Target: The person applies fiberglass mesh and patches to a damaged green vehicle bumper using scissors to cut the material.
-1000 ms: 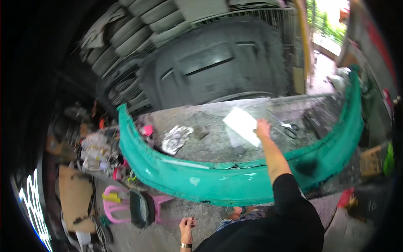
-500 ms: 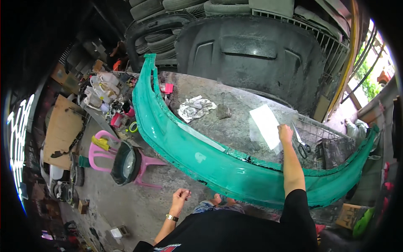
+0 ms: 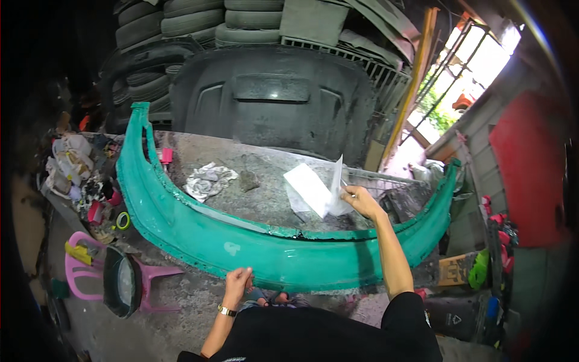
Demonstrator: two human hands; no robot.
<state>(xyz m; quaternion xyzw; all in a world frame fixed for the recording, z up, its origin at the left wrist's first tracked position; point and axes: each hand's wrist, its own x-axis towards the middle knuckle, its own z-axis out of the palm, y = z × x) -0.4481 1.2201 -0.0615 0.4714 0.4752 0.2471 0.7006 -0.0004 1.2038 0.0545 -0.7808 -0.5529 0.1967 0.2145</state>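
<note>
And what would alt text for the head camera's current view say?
A person's right hand holds up a thin white sheet beside a flat white piece, reaching across a long curved green panel. The left hand is loosely curled near the panel's lower edge. Behind stand a large dark hood-like panel and stacked tires.
</note>
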